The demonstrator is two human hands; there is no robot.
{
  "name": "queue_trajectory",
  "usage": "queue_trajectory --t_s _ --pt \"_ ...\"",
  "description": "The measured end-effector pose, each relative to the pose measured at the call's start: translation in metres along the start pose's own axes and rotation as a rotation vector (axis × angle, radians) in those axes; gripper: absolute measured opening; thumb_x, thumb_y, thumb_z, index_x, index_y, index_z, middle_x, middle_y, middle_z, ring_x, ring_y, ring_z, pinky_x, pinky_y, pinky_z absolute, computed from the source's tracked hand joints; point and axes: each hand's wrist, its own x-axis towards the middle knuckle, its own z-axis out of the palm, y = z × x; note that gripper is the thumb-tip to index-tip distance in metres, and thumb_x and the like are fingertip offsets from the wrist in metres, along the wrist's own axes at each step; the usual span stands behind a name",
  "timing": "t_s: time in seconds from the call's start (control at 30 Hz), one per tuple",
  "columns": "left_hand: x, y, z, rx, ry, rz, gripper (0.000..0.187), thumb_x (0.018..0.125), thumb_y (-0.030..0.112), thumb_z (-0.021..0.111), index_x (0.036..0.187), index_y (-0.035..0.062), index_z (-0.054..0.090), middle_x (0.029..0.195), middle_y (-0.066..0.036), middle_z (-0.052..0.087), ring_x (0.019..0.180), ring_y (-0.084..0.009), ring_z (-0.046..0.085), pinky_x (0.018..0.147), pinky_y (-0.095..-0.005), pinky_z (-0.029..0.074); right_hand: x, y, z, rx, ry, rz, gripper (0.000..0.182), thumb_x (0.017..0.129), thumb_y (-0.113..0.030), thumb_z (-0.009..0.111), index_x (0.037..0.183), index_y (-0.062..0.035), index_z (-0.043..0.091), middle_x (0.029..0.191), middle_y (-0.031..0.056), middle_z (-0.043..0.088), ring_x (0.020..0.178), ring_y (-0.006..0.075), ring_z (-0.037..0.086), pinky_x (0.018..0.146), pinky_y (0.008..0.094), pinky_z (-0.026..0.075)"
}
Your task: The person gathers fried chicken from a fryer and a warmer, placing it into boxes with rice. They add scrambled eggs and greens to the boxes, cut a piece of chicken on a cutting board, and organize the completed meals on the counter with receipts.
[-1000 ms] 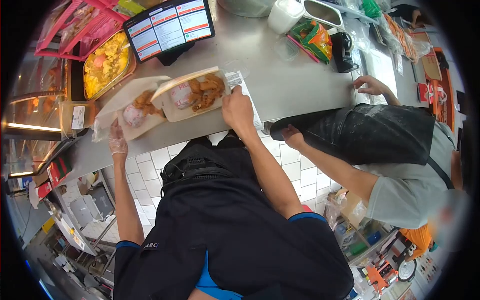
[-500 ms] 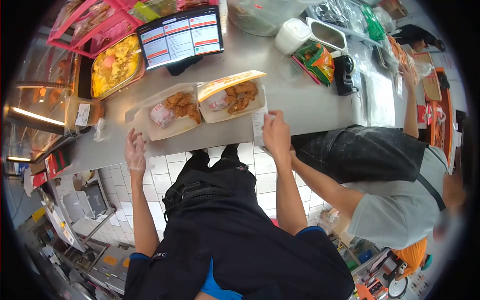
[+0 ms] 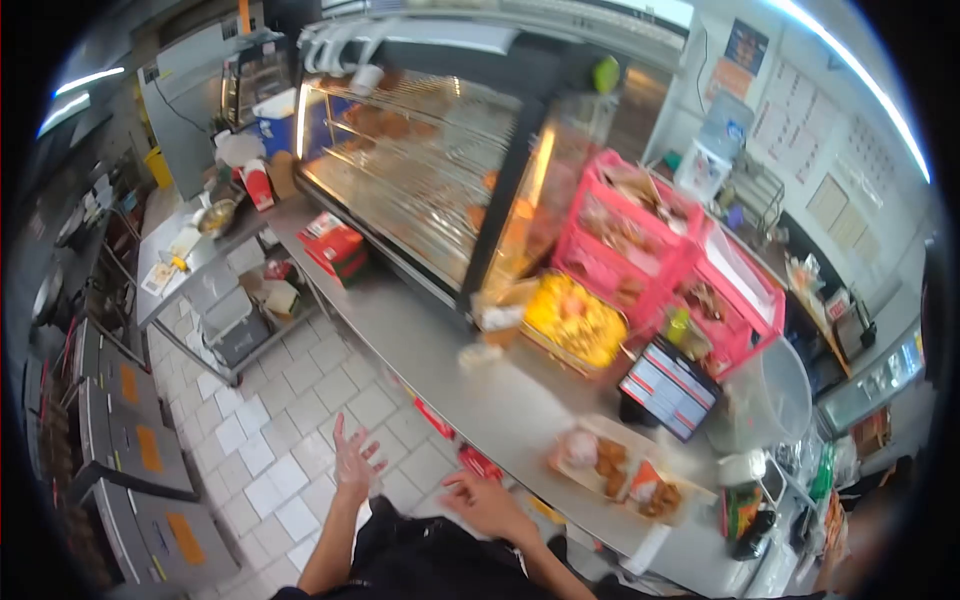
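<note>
My left hand (image 3: 355,460), in a clear plastic glove, hangs in the air over the tiled floor, fingers spread, holding nothing. My right hand (image 3: 490,505) is beside the counter's front edge, fingers loosely bent and apart, with nothing visible in it. To its right on the steel counter (image 3: 425,355) sit two open paper meal boxes side by side. The left meal box (image 3: 560,462) holds a wrapped rice portion (image 3: 578,447) and fried chicken (image 3: 610,462). More fried chicken (image 3: 662,500) lies in the other box. A white paper slip (image 3: 648,550) is at the counter's edge.
Behind the boxes stand a tablet (image 3: 670,388), a tray of yellow food (image 3: 575,318) and pink baskets (image 3: 625,235). A glass warming cabinet (image 3: 410,170) rises at the back. A red box (image 3: 335,248) is by its corner. A low side table (image 3: 165,245) stands left.
My view has swung left and up, toward the warming cabinet. My right hand has come away from the paper slip beside the boxes. The boxes appear still on the counter.
</note>
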Motion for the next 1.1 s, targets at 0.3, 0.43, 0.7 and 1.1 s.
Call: queue_trajectory --t_s 0.3,0.43,0.7,1.1 --pt "0.065 0.127 -0.061 0.231 -0.075 -0.013 0.091 0.084 0.064 0.058 0.151 0.0442 0.0 0.16 -0.018 0.005 0.141 -0.0486 0.018 0.091 -0.0766 0.03 0.188 -0.103 0.145 -0.291 -0.325 -0.67 0.016 0.09 -0.016 0.054 0.094 -0.0024 0.061 0.09 0.0155 0.064 0.084 0.0353 0.063 0.071 0.0431 0.05" --pt "0.144 0.128 -0.054 0.225 -0.236 -0.229 0.075 0.092 0.064 0.046 0.153 0.0376 0.011 0.155 -0.016 0.027 0.136 -0.0424 0.035 0.093 -0.069 0.036 0.237 -0.098 0.144 -0.404 -0.281 -0.727 0.018 0.091 -0.016 0.054 0.098 -0.0022 0.062 0.094 0.012 0.066 0.084 0.0308 0.064 0.072 0.0407 0.051" --pt "0.317 0.227 -0.052 0.351 -0.192 0.198 0.057 0.097 0.047 0.048 0.143 0.0143 0.037 0.118 -0.008 0.064 0.099 -0.0193 0.062 0.078 -0.0349 0.049 0.398 -0.051 0.07 -0.28 0.319 -0.026 0.053 0.099 -0.044 0.044 0.126 0.0009 0.049 0.103 0.0194 0.068 0.094 0.0231 0.068 0.081 0.0357 0.051" --pt "0.535 0.34 -0.047 0.615 -0.588 0.141 0.044 0.098 0.038 0.053 0.129 0.0069 0.052 0.113 -0.01 0.065 0.095 -0.0164 0.062 0.079 -0.0315 0.049 0.516 -0.16 0.03 -0.226 0.675 0.31 0.056 0.099 -0.051 0.04 0.122 -0.0018 0.057 0.121 0.0198 0.062 0.105 0.0371 0.063 0.092 0.0413 0.048"
